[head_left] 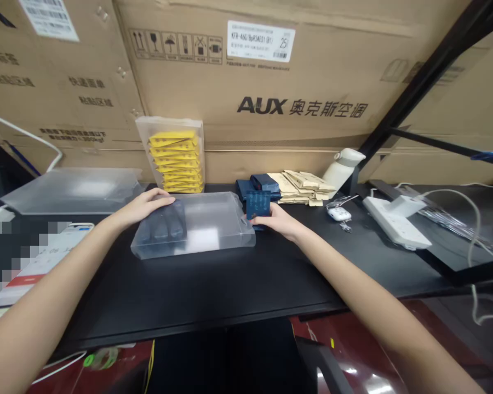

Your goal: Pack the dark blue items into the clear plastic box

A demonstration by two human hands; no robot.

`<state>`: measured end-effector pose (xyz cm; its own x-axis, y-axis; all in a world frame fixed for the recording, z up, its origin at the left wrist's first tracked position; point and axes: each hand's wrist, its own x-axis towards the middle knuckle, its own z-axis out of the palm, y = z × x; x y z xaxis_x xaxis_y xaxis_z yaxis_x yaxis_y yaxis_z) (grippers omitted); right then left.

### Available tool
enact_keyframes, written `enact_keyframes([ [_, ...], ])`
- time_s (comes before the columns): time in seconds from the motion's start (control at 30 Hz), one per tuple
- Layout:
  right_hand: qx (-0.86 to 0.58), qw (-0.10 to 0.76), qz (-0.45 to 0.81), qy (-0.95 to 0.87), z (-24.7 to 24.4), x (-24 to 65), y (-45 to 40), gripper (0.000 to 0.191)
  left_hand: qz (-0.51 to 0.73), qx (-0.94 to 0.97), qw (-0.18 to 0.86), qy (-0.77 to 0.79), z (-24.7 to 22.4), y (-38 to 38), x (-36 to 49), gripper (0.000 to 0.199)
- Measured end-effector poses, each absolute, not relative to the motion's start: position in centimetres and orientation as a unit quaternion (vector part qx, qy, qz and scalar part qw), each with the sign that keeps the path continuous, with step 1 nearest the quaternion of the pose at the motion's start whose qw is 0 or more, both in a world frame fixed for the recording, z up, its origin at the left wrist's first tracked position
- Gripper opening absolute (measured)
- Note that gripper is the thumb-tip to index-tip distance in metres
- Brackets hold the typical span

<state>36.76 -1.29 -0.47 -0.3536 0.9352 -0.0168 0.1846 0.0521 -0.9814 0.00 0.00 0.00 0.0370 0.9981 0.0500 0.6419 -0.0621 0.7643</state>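
A clear plastic box (213,219) lies on the black table, with several dark blue packets (164,221) in its left part. My left hand (152,203) grips the box at its back left edge, the thumb over the top and the other fingers partly hidden. Between the fingers of my right hand (277,220) is a small dark blue packet (258,203) with faint printing, held upright just off the box's right end. Behind it lie more dark blue packets (265,181) and a pile of beige paper packets (302,186).
An upright clear box (201,158) of yellow packets stands against a large cardboard carton (304,76). Left is a flat clear plastic sheet or box (74,189). A white bottle (344,167), an earphone case (339,214) and a power strip (396,221) sit right, beside the black frame (419,76).
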Motion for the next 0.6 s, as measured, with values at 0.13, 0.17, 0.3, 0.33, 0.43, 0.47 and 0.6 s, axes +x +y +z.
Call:
enact_keyframes([
  [0.13, -0.435, 0.329, 0.588, -0.597, -0.7, 37.0, -1.0, 0.029, 0.305, 0.660, 0.285, 0.624, 0.0, 0.0, 0.0, 0.053],
  [0.17, -0.436, 0.327, 0.605, -0.581, -0.8, 37.0, -1.0, 0.027, 0.305, 0.662, 0.285, 0.623, 0.0, 0.0, 0.0, 0.053],
  [0.3, -0.432, 0.291, 0.675, -0.523, -0.8, 37.3, -0.5, 0.023, 0.306, 0.664, 0.285, 0.620, -0.1, 0.0, -0.1, 0.053],
  [0.33, -0.434, 0.272, 0.688, -0.515, -0.7, 37.4, -0.4, 0.027, 0.307, 0.665, 0.285, 0.619, -0.1, 0.0, -0.1, 0.053],
  [0.43, -0.445, 0.220, 0.711, -0.498, -0.2, 37.8, -0.2, 0.037, 0.307, 0.667, 0.283, 0.617, 0.1, -0.1, 0.0, 0.053],
  [0.47, -0.444, 0.214, 0.713, -0.499, -0.1, 38.0, -0.2, 0.037, 0.308, 0.667, 0.283, 0.617, 0.2, -0.1, 0.1, 0.053],
  [0.6, -0.417, 0.243, 0.721, -0.498, 0.5, 38.3, -0.2, 0.024, 0.309, 0.663, 0.290, 0.617, 0.3, -0.1, 0.3, 0.053],
])
